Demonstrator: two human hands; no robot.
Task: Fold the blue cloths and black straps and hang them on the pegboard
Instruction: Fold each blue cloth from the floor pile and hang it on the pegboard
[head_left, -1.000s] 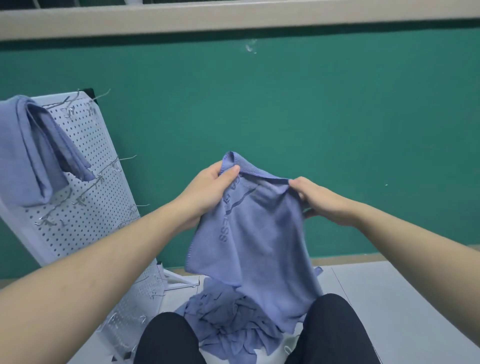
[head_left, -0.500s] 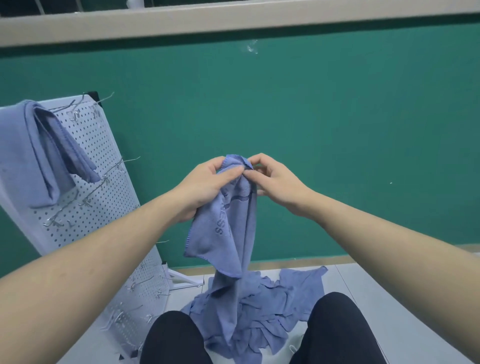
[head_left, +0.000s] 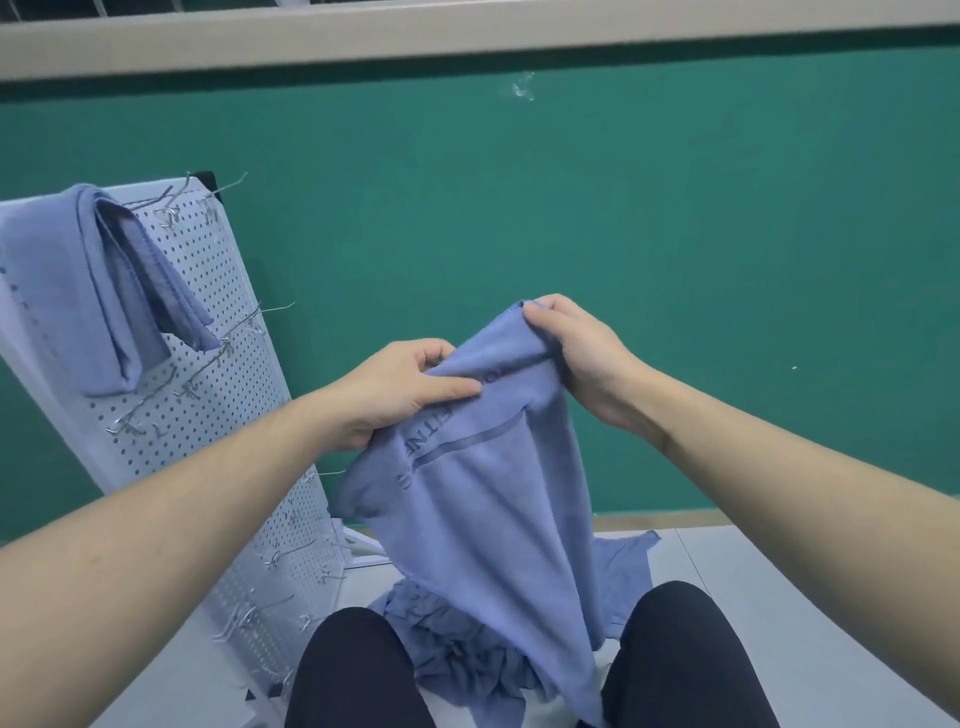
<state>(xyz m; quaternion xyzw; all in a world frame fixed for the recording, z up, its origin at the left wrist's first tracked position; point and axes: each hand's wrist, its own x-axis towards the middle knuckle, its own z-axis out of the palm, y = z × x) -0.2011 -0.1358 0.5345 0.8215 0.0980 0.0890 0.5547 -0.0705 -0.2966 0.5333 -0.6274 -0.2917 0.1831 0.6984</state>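
Observation:
A blue cloth with dark lettering and a stripe hangs in front of me, held up by both hands. My left hand pinches its upper left edge between thumb and fingers. My right hand grips the top corner a little higher and to the right. The cloth's lower end drops between my knees. A white pegboard with metal hooks leans at the left, and a folded blue cloth hangs over its top. More blue cloths lie crumpled on the floor. No black straps are in sight.
A green wall rises straight ahead with a pale ledge above. My knees in dark trousers frame the cloth pile. The floor is light grey. The pegboard's white foot sticks out near the pile.
My hands, which met at the cloth's top half a second ago, have parted. The right hand rose and shifted right, and the cloth now spreads wider between them.

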